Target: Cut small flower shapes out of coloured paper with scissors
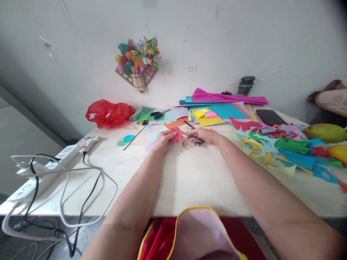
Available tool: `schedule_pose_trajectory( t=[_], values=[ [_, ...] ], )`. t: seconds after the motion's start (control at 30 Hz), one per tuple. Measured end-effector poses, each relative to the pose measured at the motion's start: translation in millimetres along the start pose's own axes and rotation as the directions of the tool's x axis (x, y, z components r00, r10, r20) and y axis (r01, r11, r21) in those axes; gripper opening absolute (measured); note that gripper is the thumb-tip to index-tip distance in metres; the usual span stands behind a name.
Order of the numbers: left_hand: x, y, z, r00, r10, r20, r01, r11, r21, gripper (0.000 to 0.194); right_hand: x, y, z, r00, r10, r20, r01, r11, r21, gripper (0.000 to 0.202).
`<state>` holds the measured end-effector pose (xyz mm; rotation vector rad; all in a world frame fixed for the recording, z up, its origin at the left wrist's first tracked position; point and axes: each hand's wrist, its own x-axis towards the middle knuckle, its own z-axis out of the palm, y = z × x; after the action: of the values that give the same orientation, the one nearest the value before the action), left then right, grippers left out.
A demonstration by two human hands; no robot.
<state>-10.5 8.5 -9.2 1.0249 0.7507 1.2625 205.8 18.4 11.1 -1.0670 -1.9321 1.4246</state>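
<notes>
Over the middle of the white table, my left hand (163, 141) is closed on a piece of red paper (175, 135) with a scalloped outline. My right hand (204, 136) grips dark-handled scissors (197, 138), their blades pointing left to the paper's right edge. Whether the blades touch the paper I cannot tell. Tiny red clippings (184, 144) lie under and between the hands. Just behind them is an orange paper sheet (177, 124).
A second pair of scissors (159, 114) lies on green paper near a red plastic bag (110, 113). Coloured sheets (225, 111) are stacked at the back. Paper scraps (287, 144), a phone (271, 117) and a mango (325, 133) are right. A power strip (48, 169) with loose cables occupies the left edge.
</notes>
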Motion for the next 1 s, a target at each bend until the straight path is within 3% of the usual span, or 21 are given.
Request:
schedule_pose_trajectory(
  t=[1.0],
  values=[
    [-3, 3, 2.4, 0.999, -0.027, -0.033, 0.030, 0.997, 0.075, 0.037, -7, -12, 8, 0.998, 0.026, -0.051, -0.025, 1.000, 0.014, 0.018]
  ],
)
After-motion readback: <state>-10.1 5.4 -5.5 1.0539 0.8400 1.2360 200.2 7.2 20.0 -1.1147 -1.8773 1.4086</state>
